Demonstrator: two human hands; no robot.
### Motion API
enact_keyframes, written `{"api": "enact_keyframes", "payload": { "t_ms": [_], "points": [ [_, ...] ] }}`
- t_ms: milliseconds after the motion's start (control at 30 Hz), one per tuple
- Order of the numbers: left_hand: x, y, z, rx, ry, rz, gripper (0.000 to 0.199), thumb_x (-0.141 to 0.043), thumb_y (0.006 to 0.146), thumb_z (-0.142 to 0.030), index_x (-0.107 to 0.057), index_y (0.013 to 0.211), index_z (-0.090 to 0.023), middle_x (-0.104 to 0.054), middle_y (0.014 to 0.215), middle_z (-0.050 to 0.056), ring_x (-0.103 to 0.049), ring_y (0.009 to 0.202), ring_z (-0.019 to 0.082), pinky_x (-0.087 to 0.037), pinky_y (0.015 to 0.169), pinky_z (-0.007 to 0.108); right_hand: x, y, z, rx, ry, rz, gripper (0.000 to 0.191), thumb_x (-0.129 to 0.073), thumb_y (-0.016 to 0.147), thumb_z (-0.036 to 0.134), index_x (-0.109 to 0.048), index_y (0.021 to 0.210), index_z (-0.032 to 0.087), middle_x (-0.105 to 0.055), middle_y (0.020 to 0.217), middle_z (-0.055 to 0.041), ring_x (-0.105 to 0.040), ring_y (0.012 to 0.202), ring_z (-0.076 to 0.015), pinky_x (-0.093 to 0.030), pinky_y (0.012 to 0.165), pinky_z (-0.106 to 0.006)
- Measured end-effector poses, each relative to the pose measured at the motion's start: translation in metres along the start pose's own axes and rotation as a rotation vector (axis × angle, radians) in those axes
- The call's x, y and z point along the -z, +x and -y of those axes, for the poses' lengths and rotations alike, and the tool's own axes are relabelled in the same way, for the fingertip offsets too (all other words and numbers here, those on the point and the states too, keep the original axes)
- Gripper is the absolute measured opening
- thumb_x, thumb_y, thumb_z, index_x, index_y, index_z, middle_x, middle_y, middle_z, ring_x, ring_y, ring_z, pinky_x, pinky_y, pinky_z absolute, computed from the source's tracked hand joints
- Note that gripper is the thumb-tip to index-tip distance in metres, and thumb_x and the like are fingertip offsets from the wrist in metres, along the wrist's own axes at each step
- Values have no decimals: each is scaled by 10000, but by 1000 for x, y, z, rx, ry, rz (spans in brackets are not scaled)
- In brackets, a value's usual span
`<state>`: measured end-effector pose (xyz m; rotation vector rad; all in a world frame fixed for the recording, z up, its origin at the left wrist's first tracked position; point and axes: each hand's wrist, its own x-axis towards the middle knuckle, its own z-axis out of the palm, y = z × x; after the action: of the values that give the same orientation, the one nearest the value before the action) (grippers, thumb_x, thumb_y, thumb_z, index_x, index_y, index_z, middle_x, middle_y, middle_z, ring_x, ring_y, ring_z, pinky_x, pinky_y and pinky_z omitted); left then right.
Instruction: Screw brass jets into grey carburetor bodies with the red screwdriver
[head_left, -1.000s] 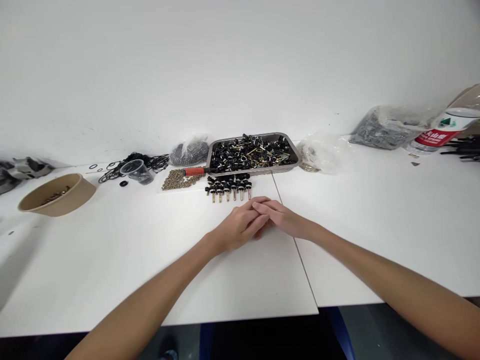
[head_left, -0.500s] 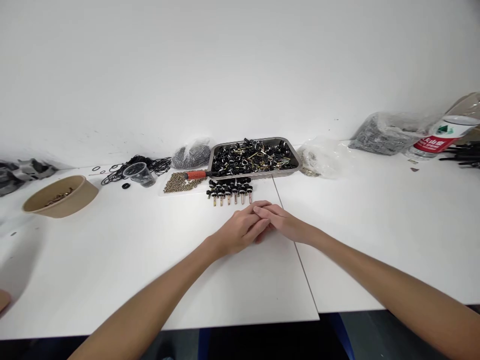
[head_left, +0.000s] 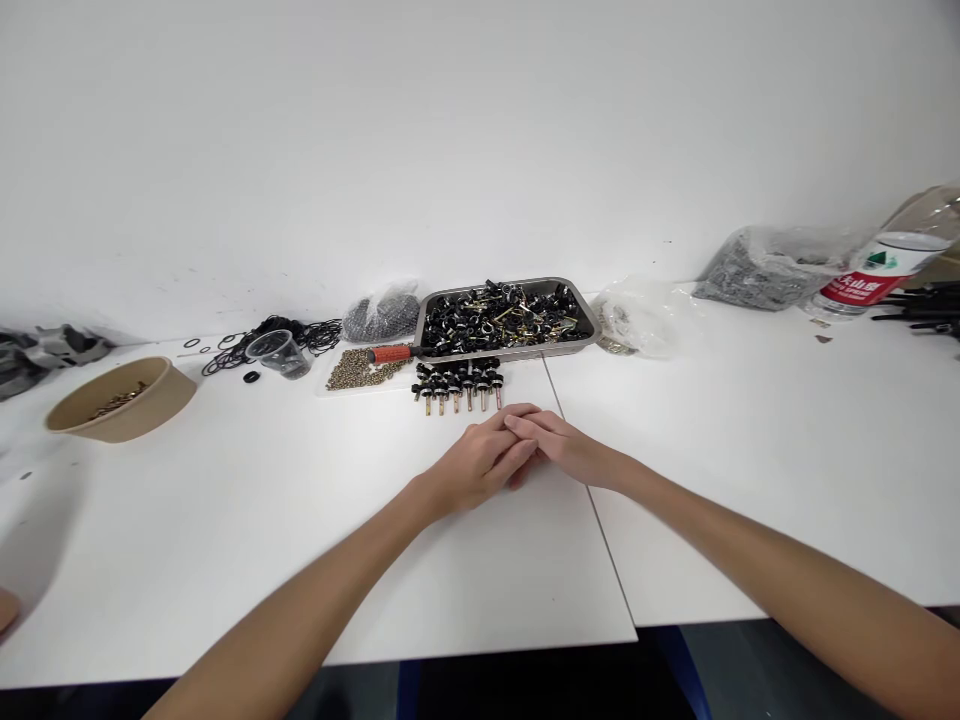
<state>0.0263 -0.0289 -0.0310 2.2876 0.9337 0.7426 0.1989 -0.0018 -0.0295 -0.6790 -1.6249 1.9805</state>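
On the white table [head_left: 712, 480], my left hand [head_left: 480, 462] and my right hand [head_left: 566, 448] rest clasped together, fingers closed and folded over one another. No object shows between them; the palms are hidden. Just beyond my fingers lie rows of small black-headed parts with brass-coloured stems [head_left: 457, 385]. Behind these parts stands a metal tray [head_left: 592, 338] heaped with similar black and brass pieces. A tool with a red handle [head_left: 391, 354] leans at the tray's left front corner, above a spread of small brass-coloured pieces [head_left: 352, 370].
Leftward are a tan bowl [head_left: 161, 405] with brass-coloured pieces, a clear plastic cup [head_left: 281, 355] and black rubber rings [head_left: 232, 350]. Plastic bags [head_left: 641, 320] and a large bottle [head_left: 862, 285] stand along the wall. A seam crosses the table near my right wrist.
The view has shifted very slightly. My hands stay clasped in the same place, and nothing on the table has moved.
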Motion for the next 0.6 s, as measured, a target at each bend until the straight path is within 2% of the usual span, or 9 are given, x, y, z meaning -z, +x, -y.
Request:
{"api": "enact_keyframes", "payload": {
  "t_ms": [200,600],
  "points": [
    [0,0,0,-1,8,-1,428,-304,1003,-348,-662,885,-147,-505,1360,111,-586,1097,180,-474,981,330,1,0,0,-14,-7,-9,486,-575,882,606,-654,846,128,-667,823,-86,-654,737,-182,-586,673,-313],
    [0,-1,-1,-41,72,-5,400,-312,1003,-303,-629,821,-143,-503,1366,107,-582,1126,181,-486,968,333,0,-1,-2,31,-39,-11,515,-550,888,623,-660,810,126,-664,788,-80,-647,696,-173,-571,646,-299]
  ]
}}
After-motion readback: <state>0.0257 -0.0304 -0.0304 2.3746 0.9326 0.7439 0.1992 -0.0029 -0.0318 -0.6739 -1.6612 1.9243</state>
